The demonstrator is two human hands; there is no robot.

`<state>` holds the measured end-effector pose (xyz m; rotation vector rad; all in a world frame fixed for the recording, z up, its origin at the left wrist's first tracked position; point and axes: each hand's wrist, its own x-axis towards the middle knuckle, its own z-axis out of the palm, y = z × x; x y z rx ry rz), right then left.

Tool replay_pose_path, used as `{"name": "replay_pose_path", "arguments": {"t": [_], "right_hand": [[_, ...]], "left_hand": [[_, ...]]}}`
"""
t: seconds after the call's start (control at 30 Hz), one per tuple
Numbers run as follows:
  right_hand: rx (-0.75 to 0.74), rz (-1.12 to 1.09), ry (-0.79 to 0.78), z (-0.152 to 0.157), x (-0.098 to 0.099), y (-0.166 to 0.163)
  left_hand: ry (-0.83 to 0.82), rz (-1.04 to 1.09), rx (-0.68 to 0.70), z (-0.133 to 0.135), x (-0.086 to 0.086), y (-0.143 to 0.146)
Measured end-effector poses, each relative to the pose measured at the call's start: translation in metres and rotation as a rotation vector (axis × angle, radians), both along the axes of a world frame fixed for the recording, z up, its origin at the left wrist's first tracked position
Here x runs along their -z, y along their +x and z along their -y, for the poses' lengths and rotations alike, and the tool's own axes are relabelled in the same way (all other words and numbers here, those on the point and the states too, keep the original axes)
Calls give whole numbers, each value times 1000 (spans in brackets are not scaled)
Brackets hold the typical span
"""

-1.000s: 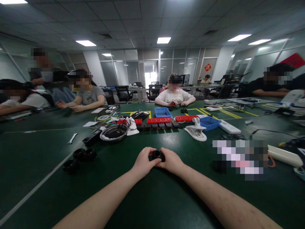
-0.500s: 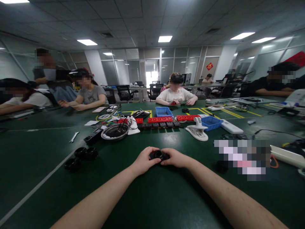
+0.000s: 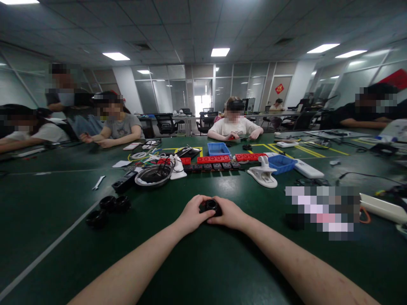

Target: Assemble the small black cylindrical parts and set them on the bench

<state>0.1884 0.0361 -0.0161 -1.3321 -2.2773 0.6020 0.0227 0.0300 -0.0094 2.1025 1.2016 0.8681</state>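
Both hands are closed around a small round black plastic part (image 3: 211, 204) with a hole in its top, low over the green table in front of me. My left hand (image 3: 194, 214) grips its left side, thumb at the front. From the right, my right hand (image 3: 229, 213) wraps it, with the thumb across the near side. Fingers hide most of the part, so its full shape does not show. Left of my hands, several similar black round parts (image 3: 108, 204) lie grouped on the table.
Beyond my hands stand a metal bowl (image 3: 153, 176), a red power strip (image 3: 213, 159), a white clip-like stand (image 3: 263, 176) and a blue tray (image 3: 281, 164). A wrench (image 3: 98, 183) lies at left. Across the green table (image 3: 203, 271) sits a co-worker (image 3: 235, 125); others sit at both sides.
My right hand has shifted slightly left and closed further round the black part, its thumb now nearer my left thumb. The part looks tipped a little more upright.
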Motion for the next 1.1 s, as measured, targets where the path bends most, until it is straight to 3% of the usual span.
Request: {"name": "replay_pose_path", "arguments": {"t": [0.13,0.27,0.47,0.6,0.7,0.8,0.93,1.1], "right_hand": [[-194,-115,-167,-7,-5,11],[-228,-156,-255,-13,-4,15],[-64,-80,-193,-11,5,8],[173,117,39,-2,10,-6],[235,241,150,3,9,-12],[175,235,113,4,4,-8],[-12,56,41,-2,-3,4],[-159,-99,-179,-8,-4,11]], "left_hand": [[-13,-1,75,-4,0,-4],[-15,-6,82,-6,1,-5],[-31,1,10,-2,3,0],[16,38,-158,4,8,7],[66,28,-168,4,9,8],[59,10,-100,1,7,5],[32,0,-18,-3,4,-2],[-14,-4,46,-7,4,-6]]}}
